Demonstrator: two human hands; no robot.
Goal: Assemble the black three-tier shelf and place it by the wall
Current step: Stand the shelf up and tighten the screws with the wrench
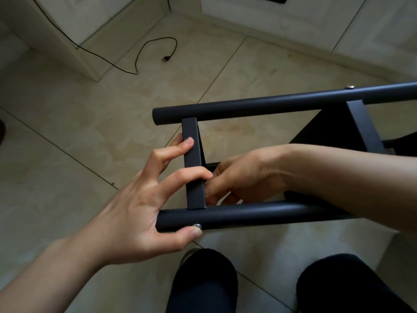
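Observation:
The black shelf frame lies on its side over the tiled floor, with two round black tubes, a far tube (pixel 270 105) and a near tube (pixel 248 214), joined by a flat black crossbar (pixel 193 163). My left hand (pixel 144 199) grips this end: its fingers curl over the crossbar and its thumb presses a silver screw head (pixel 198 226) on the near tube. My right hand (pixel 239 177) reaches in behind the crossbar, its fingertips curled at the joint; whatever they hold is hidden. A second screw (pixel 350 87) sits on the far tube. A black shelf panel (pixel 327 129) shows at right.
A black cable with a USB plug (pixel 165 58) trails across the beige tiles at the back. White cabinet fronts (pixel 282 21) line the far wall and a white cabinet corner (pixel 90 64) stands at left. My knees in black trousers (pixel 203 283) are below the frame.

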